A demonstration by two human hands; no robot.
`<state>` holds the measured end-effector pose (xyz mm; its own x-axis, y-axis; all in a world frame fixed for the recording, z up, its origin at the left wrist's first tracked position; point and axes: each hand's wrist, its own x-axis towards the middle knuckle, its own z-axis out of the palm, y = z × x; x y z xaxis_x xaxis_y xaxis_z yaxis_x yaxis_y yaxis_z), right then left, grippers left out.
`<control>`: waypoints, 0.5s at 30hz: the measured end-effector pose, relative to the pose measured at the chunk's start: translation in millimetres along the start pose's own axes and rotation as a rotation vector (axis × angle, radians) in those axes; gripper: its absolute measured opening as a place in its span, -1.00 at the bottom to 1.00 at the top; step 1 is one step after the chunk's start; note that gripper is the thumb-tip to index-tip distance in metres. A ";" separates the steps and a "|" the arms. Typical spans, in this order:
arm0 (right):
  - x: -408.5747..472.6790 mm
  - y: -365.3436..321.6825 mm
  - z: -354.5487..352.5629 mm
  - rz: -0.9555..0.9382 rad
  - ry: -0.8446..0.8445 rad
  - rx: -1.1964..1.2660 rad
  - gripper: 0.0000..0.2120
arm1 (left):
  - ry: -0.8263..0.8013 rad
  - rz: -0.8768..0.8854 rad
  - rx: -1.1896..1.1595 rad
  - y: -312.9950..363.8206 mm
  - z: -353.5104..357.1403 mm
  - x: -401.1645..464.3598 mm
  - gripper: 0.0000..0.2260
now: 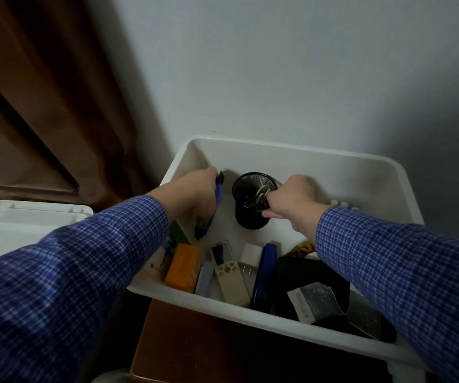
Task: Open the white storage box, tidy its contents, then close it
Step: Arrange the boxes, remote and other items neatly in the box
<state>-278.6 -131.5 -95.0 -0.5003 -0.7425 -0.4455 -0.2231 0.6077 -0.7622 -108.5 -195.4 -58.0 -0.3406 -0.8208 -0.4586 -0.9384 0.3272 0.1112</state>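
White plastic storage box [341,158] sits open on a brown wooden surface [195,344] against the pale wall, and I take its black mesh pen cup [250,214], standing upright near the box's far wall, as my landmark. My right hand [291,201] grips the cup's near-right rim, thumb curled against its side. Just left of the cup, my left hand [192,194] is curled round a long blue tool [211,214] with a dark tip; I think it is a cutter, though the blur leaves me unsure. Nearer to me than the cup lie an orange rectangular box [182,268], a cream remote control [228,272], a white charger plug [250,257] and a blue stapler [264,272]. A black pouch [300,277] lies near-right of the cup. Far left of the cup, outside the box, rests the white lid [24,225].
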 end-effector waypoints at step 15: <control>-53.7 -3.8 -43.5 -0.633 0.186 -0.581 -0.87 | 0.030 0.061 0.586 19.2 4.0 -3.6 -0.96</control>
<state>-287.3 -81.7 -47.7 -0.2552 -0.9614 0.1028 -0.8701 0.1821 -0.4580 -125.0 -184.3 -57.7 -0.4029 -0.8023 -0.4404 -0.7308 0.5717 -0.3730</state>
